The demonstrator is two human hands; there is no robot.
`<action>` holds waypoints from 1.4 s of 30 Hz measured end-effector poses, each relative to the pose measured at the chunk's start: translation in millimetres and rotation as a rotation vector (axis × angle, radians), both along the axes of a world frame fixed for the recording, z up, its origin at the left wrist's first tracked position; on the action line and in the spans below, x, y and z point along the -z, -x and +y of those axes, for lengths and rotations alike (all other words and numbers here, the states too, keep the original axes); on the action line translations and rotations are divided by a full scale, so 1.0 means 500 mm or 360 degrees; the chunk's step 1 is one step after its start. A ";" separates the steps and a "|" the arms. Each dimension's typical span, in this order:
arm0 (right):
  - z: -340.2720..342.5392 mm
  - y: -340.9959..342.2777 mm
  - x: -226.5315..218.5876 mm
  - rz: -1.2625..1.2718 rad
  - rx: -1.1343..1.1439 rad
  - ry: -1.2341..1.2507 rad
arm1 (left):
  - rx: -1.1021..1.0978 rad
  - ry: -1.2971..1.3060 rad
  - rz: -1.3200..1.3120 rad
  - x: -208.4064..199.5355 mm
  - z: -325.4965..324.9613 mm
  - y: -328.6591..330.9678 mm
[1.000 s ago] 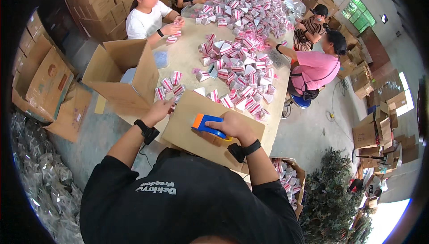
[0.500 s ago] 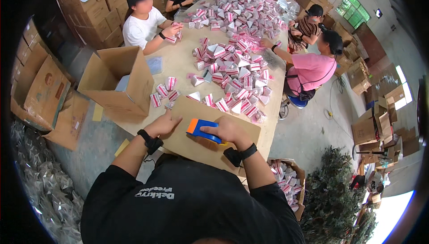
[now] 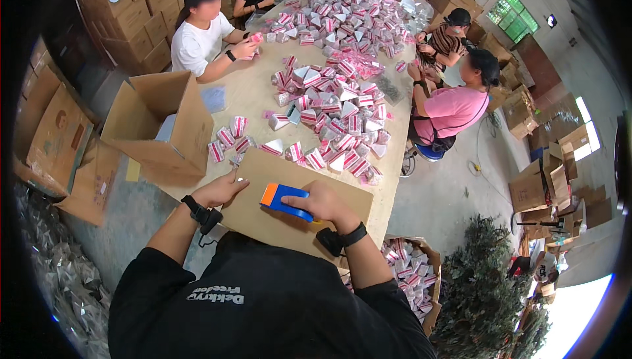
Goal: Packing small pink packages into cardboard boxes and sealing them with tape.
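A closed cardboard box [image 3: 263, 227] lies in front of me at the near end of the table, tilted in the view. My right hand [image 3: 319, 202] is wrapped round a blue and orange tape dispenser [image 3: 284, 201], which rests on or just over the box's top; I cannot tell whether it touches. At the box's left edge, my left hand [image 3: 220, 191] grips the side, its thumb on the top and its other fingers partly hidden. Just beyond the box lie several wrapped triangular pieces [image 3: 316, 158] with pink stripes.
An open cardboard carton [image 3: 158, 122] stands on the table to my left. A large heap of wrapped pieces [image 3: 349, 17] covers the far table. A filled carton [image 3: 431, 267] is below right. Co-workers sit on both sides, one in a pink shirt [image 3: 454, 105]. Dark artificial foliage [image 3: 484, 273] stands at right.
The tape dispenser and my right hand have shifted slightly left and nearer over the box. My left hand has slid outward to its edge. The pink-shirted person's arm has drawn back from the heap.
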State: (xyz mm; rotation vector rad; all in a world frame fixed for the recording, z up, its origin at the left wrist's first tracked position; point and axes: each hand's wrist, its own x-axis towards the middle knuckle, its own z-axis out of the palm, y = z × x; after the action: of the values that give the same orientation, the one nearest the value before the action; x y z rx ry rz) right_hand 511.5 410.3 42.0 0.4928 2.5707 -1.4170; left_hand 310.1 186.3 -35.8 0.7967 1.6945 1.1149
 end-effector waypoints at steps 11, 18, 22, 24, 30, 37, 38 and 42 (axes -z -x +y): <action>0.006 0.000 -0.023 -0.0108 0.0029 0.0041 | 0.0027 0.0233 -0.0064 -0.025 0.013 0.005; 0.011 -0.001 -0.010 -0.0062 0.0008 -0.0018 | -0.0004 0.0152 -0.0157 -0.014 0.011 0.005; 0.008 -0.004 -0.014 -0.0018 0.0009 0.0010 | 0.0016 0.0136 -0.0032 0.007 0.007 0.011; 0.007 -0.005 -0.012 -0.0005 0.0018 0.0043 | 0.0030 0.0131 0.0074 0.008 0.008 0.015; 0.018 -0.007 -0.010 -0.0071 0.0035 0.0039 | 0.0136 0.0549 0.0691 -0.010 0.019 0.014; 0.018 -0.026 -0.016 0.0022 0.0056 0.0051 | 0.0064 0.0390 0.0758 0.023 0.009 0.018; 0.014 -0.029 -0.018 0.0020 0.0057 0.0014 | 0.0031 0.0375 0.0780 0.042 0.004 0.022; 0.009 -0.042 -0.003 -0.0054 0.0045 0.0069 | 0.0041 0.0327 0.0656 0.028 0.002 0.014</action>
State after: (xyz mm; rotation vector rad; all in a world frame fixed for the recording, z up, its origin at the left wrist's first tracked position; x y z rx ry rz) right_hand 532.6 414.9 43.5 0.5440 2.5104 -1.4576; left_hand 302.9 187.2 -50.0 0.9587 2.0936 0.7752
